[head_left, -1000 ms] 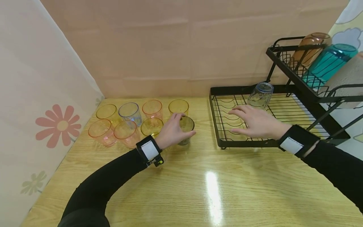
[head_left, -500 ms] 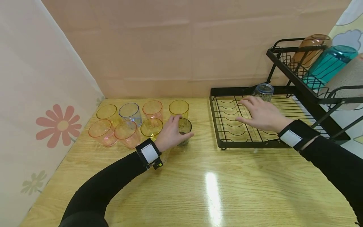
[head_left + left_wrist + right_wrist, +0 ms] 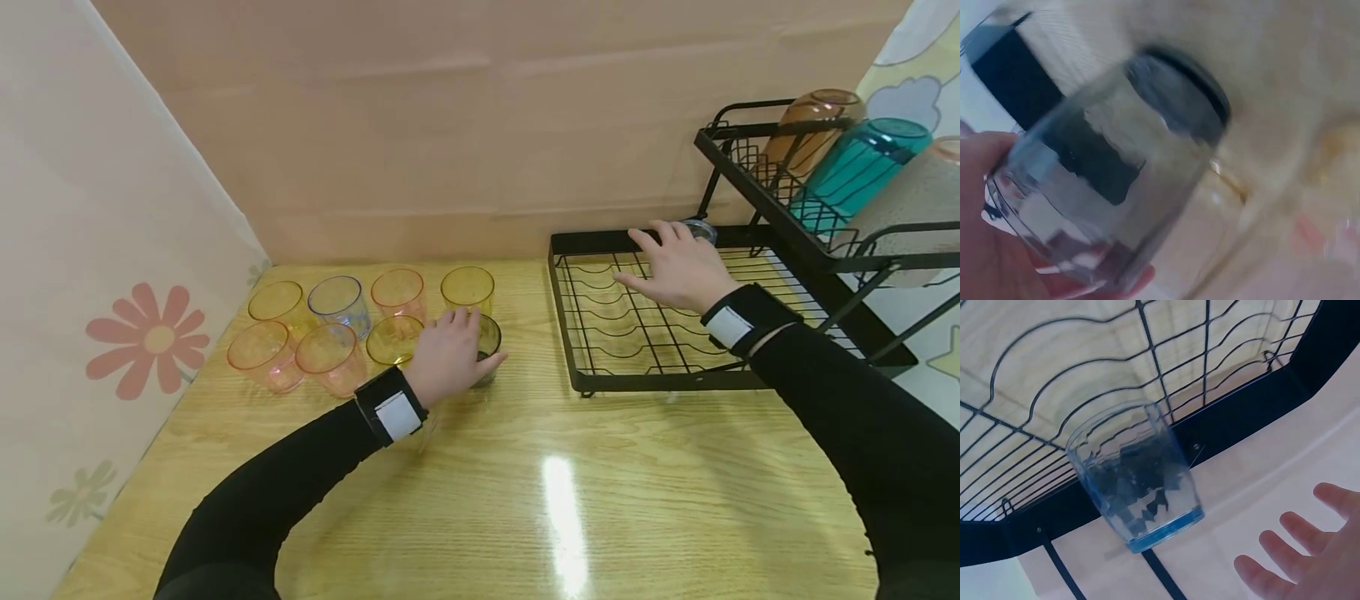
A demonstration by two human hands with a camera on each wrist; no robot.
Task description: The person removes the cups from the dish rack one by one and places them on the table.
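In the head view, my left hand (image 3: 446,354) lies at the left side of a dark grey glass tumbler (image 3: 489,340) that stands rim up on the table. Its fingers are spread over the far side, with the thumb stretched across the near right rim. The left wrist view shows this tumbler (image 3: 1141,162) close up, its mouth by my palm. Over the black dish rack (image 3: 573,333), my right hand (image 3: 678,267) has its fingers spread. A clear blue-tinted tumbler (image 3: 1135,481) sits upside down on the rack, apart from these fingers and mostly hidden in the head view.
Several pink, yellow and blue tumblers stand in two rows at left, including a yellow tumbler (image 3: 393,340) beside my left hand. The upper rack (image 3: 757,187) at right bears a brown cup (image 3: 813,129), a teal cup (image 3: 866,171) and a greyish cup (image 3: 907,208).
My left fingers have straightened and lifted off the far rim of the grey tumbler, which has shifted slightly left. My right hand has moved up and back, covering most of the blue-tinted tumbler.
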